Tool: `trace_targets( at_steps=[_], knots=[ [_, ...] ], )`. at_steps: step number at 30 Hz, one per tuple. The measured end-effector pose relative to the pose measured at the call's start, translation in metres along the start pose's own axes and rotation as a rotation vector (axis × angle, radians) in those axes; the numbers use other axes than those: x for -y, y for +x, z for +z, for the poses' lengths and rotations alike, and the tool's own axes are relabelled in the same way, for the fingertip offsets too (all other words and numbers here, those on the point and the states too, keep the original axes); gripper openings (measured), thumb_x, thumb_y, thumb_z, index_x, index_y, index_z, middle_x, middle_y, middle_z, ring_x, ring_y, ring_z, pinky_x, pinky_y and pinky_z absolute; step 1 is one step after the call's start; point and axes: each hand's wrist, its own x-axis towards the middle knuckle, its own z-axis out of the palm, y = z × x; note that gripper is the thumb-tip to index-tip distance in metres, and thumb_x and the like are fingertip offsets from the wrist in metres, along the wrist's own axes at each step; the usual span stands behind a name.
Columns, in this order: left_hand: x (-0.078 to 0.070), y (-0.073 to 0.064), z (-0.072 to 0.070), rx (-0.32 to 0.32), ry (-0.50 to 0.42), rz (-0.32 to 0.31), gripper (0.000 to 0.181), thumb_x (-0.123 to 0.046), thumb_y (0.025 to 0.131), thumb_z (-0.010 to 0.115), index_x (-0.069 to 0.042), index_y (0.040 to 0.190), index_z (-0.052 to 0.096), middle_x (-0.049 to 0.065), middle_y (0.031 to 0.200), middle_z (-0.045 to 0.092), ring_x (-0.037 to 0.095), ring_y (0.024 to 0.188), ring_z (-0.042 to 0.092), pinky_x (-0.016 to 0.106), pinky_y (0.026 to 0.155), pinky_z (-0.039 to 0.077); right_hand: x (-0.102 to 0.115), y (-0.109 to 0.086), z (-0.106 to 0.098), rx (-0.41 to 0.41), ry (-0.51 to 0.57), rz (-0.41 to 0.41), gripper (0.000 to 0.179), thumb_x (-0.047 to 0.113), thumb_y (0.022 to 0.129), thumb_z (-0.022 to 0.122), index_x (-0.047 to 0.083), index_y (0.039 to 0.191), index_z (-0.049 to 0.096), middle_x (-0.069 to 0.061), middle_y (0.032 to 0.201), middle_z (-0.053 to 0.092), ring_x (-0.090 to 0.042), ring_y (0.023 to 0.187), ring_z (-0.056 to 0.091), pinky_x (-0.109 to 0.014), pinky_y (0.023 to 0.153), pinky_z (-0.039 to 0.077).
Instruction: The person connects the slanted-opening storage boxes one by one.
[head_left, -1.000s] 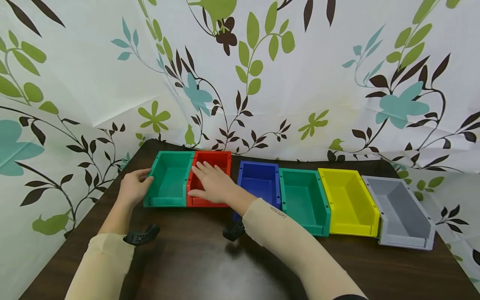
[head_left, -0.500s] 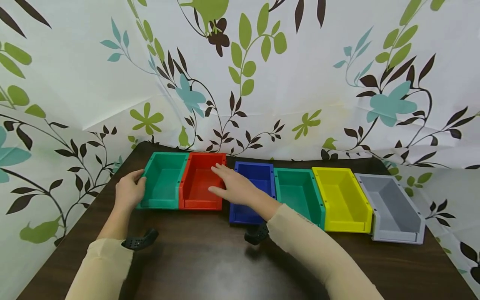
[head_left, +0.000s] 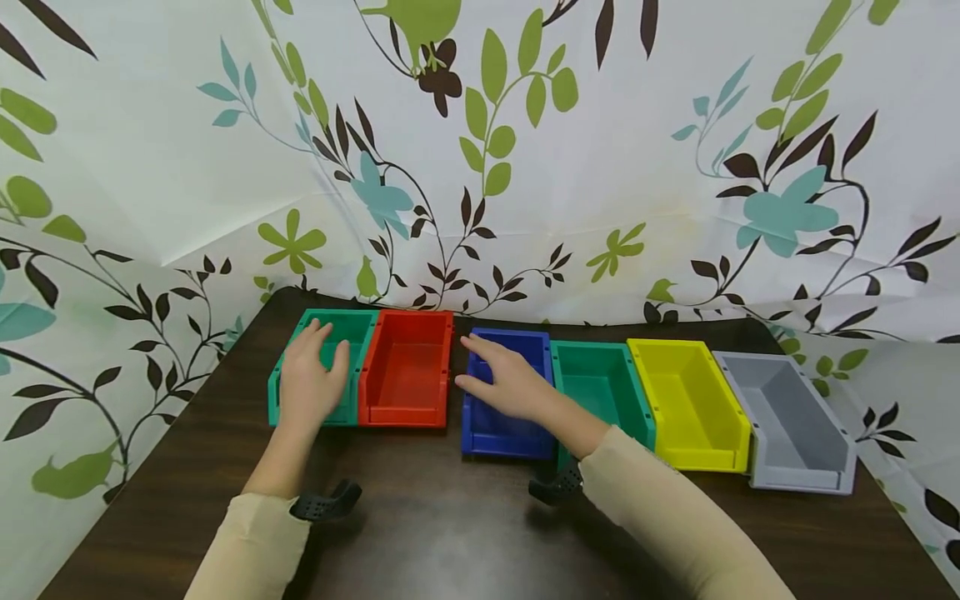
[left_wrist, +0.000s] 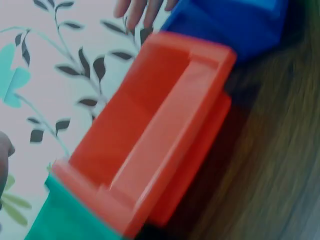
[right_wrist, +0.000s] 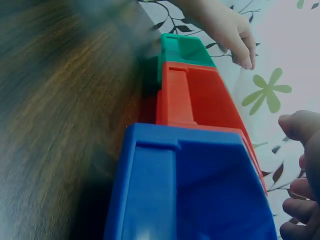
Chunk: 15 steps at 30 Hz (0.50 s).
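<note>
My left hand point(head_left: 309, 379) hovers over the left green bin point(head_left: 347, 410), fingers extended and thumb spread, with nothing held. Beside that bin, touching it, stands the red bin point(head_left: 408, 367). My right hand point(head_left: 510, 383) is above the blue bin point(head_left: 506, 437), its fingers loosely extended toward the red bin and holding nothing. A narrow gap separates the red and blue bins. Both hands look raised off the bins in the right wrist view, where the left hand point(right_wrist: 225, 30) and the right hand point(right_wrist: 305, 175) appear. The bins' visible insides hold nothing.
Right of the blue bin, a second green bin point(head_left: 600, 387), a yellow bin point(head_left: 693, 400) and a grey bin point(head_left: 791, 417) continue the row. All stand on a dark wood table point(head_left: 442, 533). A leaf-patterned sheet point(head_left: 592, 150) hangs behind.
My left hand has left the left green bin's outer side and moved right, over that bin. My right hand has moved right, from over the red bin to over the blue one.
</note>
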Motion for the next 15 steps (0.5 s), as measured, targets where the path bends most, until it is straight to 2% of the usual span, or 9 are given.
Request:
trace_targets(
  at_steps=[2, 5, 8, 12, 15],
  knots=[
    [-0.007, -0.001, 0.005, 0.058, -0.043, -0.024, 0.043, -0.021, 0.092, 0.057, 0.006, 0.126, 0.056, 0.026, 0.138, 0.048, 0.043, 0.128, 0.043, 0.06, 0.103, 0.035, -0.003, -0.004, -0.004, -0.016, 0.011, 0.006, 0.065, 0.045, 0.092, 0.055, 0.017, 0.148, 0.035, -0.006, 0.153, 0.033, -0.023, 0.139, 0.035, -0.045, 0.111, 0.033],
    [-0.014, -0.002, 0.013, 0.161, -0.081, -0.093, 0.048, -0.026, 0.094, 0.056, 0.002, 0.132, 0.052, 0.023, 0.141, 0.046, 0.041, 0.129, 0.042, 0.059, 0.101, 0.038, -0.008, -0.009, -0.009, -0.04, 0.037, 0.028, 0.064, 0.044, 0.092, 0.056, 0.016, 0.147, 0.036, -0.005, 0.152, 0.036, -0.023, 0.139, 0.036, -0.045, 0.111, 0.033],
    [-0.018, -0.004, 0.02, 0.231, -0.102, -0.162, 0.052, -0.03, 0.094, 0.055, 0.0, 0.136, 0.048, 0.02, 0.143, 0.045, 0.039, 0.129, 0.043, 0.057, 0.1, 0.042, -0.013, -0.015, -0.014, -0.061, 0.065, 0.056, 0.063, 0.042, 0.092, 0.057, 0.015, 0.146, 0.038, -0.006, 0.151, 0.037, -0.024, 0.139, 0.036, -0.047, 0.111, 0.033],
    [-0.019, -0.009, 0.026, 0.241, -0.133, -0.218, 0.053, -0.029, 0.093, 0.056, -0.001, 0.137, 0.047, 0.02, 0.141, 0.047, 0.038, 0.125, 0.047, 0.056, 0.099, 0.043, -0.02, -0.023, -0.02, -0.075, 0.075, 0.098, 0.063, 0.043, 0.092, 0.056, 0.015, 0.146, 0.038, -0.005, 0.151, 0.038, -0.025, 0.139, 0.035, -0.049, 0.11, 0.033],
    [-0.02, -0.011, 0.029, 0.235, -0.127, -0.203, 0.052, -0.026, 0.092, 0.056, 0.0, 0.136, 0.048, 0.022, 0.14, 0.047, 0.04, 0.126, 0.046, 0.057, 0.1, 0.041, -0.025, -0.03, -0.026, -0.092, 0.086, 0.125, 0.063, 0.043, 0.092, 0.056, 0.015, 0.146, 0.038, -0.004, 0.151, 0.038, -0.027, 0.139, 0.036, -0.05, 0.108, 0.035]
  ],
)
